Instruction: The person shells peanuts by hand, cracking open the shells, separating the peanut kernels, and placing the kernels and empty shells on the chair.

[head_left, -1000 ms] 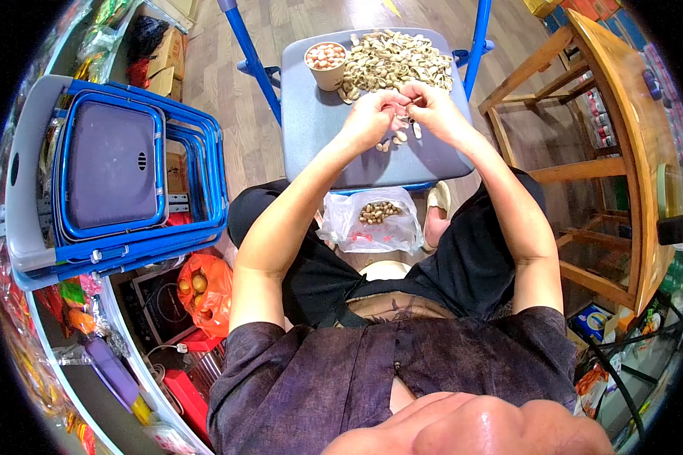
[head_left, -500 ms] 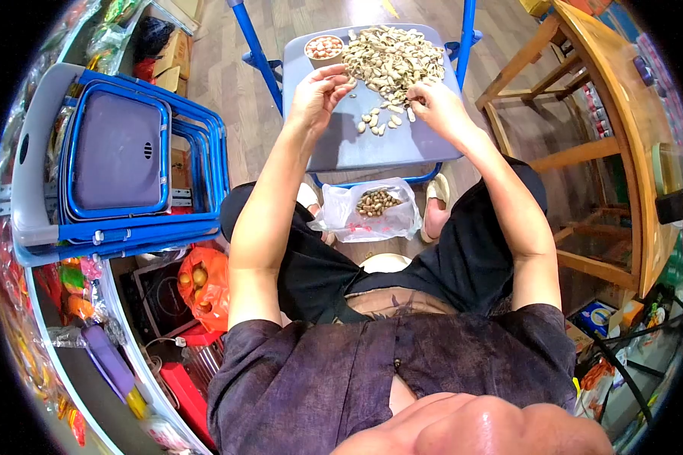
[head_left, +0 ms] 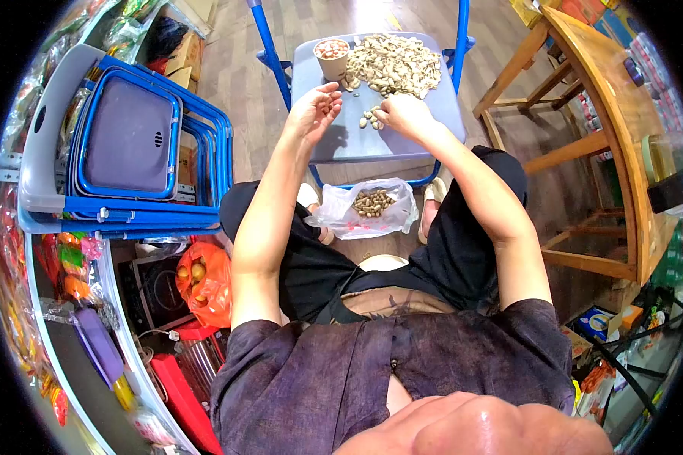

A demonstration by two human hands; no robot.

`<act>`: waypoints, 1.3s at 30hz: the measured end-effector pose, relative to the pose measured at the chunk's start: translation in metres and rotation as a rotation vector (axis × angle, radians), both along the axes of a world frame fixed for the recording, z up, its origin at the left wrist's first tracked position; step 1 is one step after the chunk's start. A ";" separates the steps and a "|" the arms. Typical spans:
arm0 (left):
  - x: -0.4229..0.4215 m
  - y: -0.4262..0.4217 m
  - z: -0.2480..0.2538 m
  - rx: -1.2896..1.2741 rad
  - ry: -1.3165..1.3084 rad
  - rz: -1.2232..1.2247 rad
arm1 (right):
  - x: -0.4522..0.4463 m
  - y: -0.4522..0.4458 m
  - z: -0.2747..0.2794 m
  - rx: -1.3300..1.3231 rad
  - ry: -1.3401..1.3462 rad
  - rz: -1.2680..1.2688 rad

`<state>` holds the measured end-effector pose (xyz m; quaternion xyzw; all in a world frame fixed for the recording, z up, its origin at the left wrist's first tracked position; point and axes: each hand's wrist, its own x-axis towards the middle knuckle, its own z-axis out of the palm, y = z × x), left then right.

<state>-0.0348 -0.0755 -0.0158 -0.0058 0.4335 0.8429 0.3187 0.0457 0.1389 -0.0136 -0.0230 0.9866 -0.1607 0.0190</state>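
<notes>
On the grey seat of a blue-framed chair (head_left: pixel 425 136) lies a heap of peanut shells (head_left: pixel 395 64). A paper cup (head_left: pixel 332 67) filled with pinkish peanut kernels stands at the heap's left. My left hand (head_left: pixel 316 114) hovers below the cup, its fingers curled loosely apart, with nothing visible in them. My right hand (head_left: pixel 404 114) reaches down at a small group of unshelled peanuts (head_left: pixel 370 119), fingertips together against them; what they pinch is too small to make out. Below the seat, a white plastic bag (head_left: pixel 340 211) holds more peanuts (head_left: pixel 373 202).
Folded blue chairs (head_left: pixel 129 136) lean at the left. Under them are an orange bag of round fruit (head_left: pixel 209 282) and a dark cooktop (head_left: pixel 153 292). A wooden table (head_left: pixel 622 152) stands at the right. Crowded shelves line the left edge.
My hands have parted since the earliest frame. Most recently my right hand moved left from the heap's lower right edge to the loose peanuts; my left hand dropped slightly away from the cup.
</notes>
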 end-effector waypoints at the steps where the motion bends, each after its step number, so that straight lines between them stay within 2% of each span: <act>1: 0.001 0.001 0.000 -0.002 -0.002 0.002 | -0.003 -0.003 -0.004 -0.002 -0.002 0.002; 6: -0.004 0.001 -0.004 -0.025 0.014 -0.031 | -0.015 -0.013 -0.010 0.101 0.009 -0.028; 11: -0.006 0.010 -0.007 -0.063 0.036 -0.075 | -0.022 -0.001 -0.002 0.089 -0.058 -0.060; 14: -0.004 0.019 0.001 -0.148 0.097 -0.082 | -0.019 0.009 0.013 -0.004 -0.072 -0.118; 16: -0.006 0.022 -0.001 -0.325 0.214 -0.151 | -0.021 0.016 0.023 -0.011 -0.119 -0.155; 17: -0.009 0.024 -0.008 -0.324 0.210 -0.153 | -0.021 0.019 0.025 -0.017 -0.160 -0.192; 19: -0.008 0.032 -0.010 -0.680 0.683 -0.227 | -0.019 0.028 0.023 0.000 -0.145 -0.185; 20: -0.002 0.031 -0.013 -0.925 0.782 -0.226 | -0.017 0.030 0.022 -0.009 -0.136 -0.183; 21: 0.005 0.030 -0.009 -1.047 0.885 -0.248 | -0.016 0.031 0.021 -0.017 -0.126 -0.180; 24: 0.025 0.033 0.003 -1.193 0.963 -0.332 | -0.011 0.033 0.016 -0.002 -0.069 -0.134; 26: 0.029 0.034 -0.003 -1.281 1.141 -0.293 | -0.011 0.031 0.013 -0.021 -0.066 -0.107; 31: 0.023 0.038 -0.015 -1.265 1.128 -0.323 | -0.004 0.024 0.014 -0.054 -0.083 -0.039; 33: 0.020 0.039 -0.015 -1.255 1.102 -0.315 | -0.004 0.027 0.011 -0.197 -0.064 -0.041; 34: 0.016 0.039 -0.013 -1.000 0.875 -0.335 | -0.005 0.031 0.009 -0.196 -0.059 -0.043; 36: 0.020 0.039 0.010 -0.526 0.491 -0.366 | -0.008 0.038 0.006 -0.590 0.027 0.033; 37: 0.021 0.037 0.015 -0.527 0.495 -0.366 | -0.006 0.037 0.014 -0.590 0.031 0.033; 39: 0.022 0.034 0.019 -0.259 0.286 -0.359 | 0.003 0.036 0.034 -1.124 -0.357 -0.091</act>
